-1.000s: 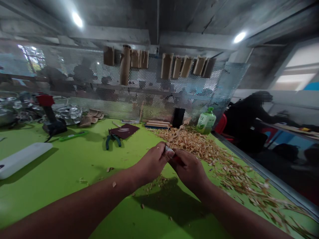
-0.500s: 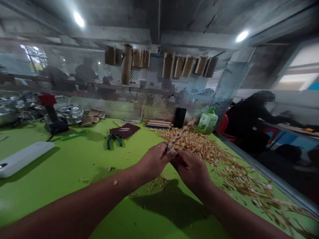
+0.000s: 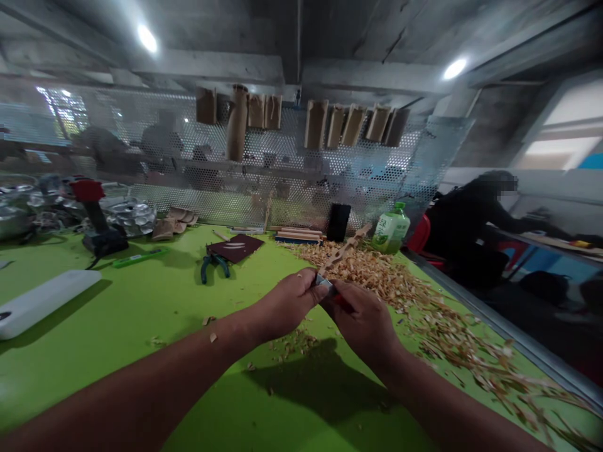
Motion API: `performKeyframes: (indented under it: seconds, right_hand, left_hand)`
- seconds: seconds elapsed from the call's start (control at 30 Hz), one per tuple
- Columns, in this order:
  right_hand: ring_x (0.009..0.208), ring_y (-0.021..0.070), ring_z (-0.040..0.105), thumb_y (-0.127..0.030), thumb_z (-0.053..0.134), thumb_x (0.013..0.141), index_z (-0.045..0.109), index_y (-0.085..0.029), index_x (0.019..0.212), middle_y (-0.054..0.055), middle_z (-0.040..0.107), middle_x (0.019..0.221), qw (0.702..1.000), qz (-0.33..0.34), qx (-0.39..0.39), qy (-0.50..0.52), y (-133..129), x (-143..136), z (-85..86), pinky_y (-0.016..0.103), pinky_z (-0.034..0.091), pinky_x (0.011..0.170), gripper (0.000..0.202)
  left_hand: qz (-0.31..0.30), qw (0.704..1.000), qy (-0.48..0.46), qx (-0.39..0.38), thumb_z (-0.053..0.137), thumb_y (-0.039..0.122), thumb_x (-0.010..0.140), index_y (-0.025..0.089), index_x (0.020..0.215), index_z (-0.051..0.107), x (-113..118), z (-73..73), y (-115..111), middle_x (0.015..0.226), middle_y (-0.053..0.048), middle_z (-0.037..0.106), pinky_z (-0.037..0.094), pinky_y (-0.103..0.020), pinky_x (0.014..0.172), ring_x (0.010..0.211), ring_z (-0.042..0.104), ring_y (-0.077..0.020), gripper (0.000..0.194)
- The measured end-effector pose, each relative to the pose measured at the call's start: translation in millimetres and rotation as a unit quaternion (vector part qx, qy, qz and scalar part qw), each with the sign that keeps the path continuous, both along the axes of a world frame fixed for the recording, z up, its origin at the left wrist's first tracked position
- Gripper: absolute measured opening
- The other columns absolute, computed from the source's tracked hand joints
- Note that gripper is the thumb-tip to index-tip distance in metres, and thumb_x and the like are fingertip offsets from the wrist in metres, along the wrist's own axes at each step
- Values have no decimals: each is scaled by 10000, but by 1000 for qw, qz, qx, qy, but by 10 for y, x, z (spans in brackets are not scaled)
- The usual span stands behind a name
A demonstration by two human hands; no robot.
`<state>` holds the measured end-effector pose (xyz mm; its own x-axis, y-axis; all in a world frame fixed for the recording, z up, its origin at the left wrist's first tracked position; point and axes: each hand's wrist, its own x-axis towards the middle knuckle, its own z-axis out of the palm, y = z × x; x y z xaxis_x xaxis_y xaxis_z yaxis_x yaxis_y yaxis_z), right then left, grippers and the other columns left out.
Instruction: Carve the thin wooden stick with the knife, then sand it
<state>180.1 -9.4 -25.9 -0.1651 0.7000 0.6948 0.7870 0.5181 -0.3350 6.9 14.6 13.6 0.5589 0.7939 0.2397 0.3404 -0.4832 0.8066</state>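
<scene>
While the notched wooden strip (image 3: 347, 246) juts ahead of the left hand (image 3: 288, 302), whose fingers wrap its near end, and the right hand (image 3: 363, 319) grips a red-handled blade (image 3: 323, 281) by the left thumb, short, shallow strokes should cut cleanest, with shavings (image 3: 384, 276) heaped beyond the fingertips.

above the tabletop (image 3: 141, 307), bare arms converge in a wedge, the left forearm (image 3: 183, 367) and right forearm (image 3: 443, 392) slanting inward. the left hand (image 3: 282, 307) and right hand (image 3: 367, 317) are raised over the tabletop side by side, so close that contact between them is hard to tell. both grips are closed, fingers curled and partly hidden, the left thumb (image 3: 315, 295) pointing toward the right hand, whose back faces up, away from the tabletop.
</scene>
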Motion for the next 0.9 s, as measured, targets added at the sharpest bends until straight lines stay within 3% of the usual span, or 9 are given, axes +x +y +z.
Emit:
performKeyframes:
  seconds: [0.23,0.47,0.9]
  right_hand:
    - [690,166,577,-341,577,872,659,-201,918,50,664,789,999,10,0,33,-5,7,26,248,402,611,168]
    - [631,146,511,-396,547,899,608,-190,792,20,594,674,999,28,-21,8,-1,5,49,248,364,587,241]
    - [618,145,518,-368,552,896,610,-187,787,27,606,681,1000,23,-14,-8,5,23,19,252,362,586,218]
  left_hand:
    - [18,999,-35,13,406,373,933,178,825,494,49,-55,-7,762,-6,510,346,-270,618,703,450,-146,240]
    - [12,999,-14,32,417,373,934,200,809,396,19,-91,26,701,27,426,311,-264,582,652,394,-130,214]
    - [37,995,46,75,387,411,934,208,846,411,11,-67,16,737,-9,523,328,-288,586,672,478,-169,222]
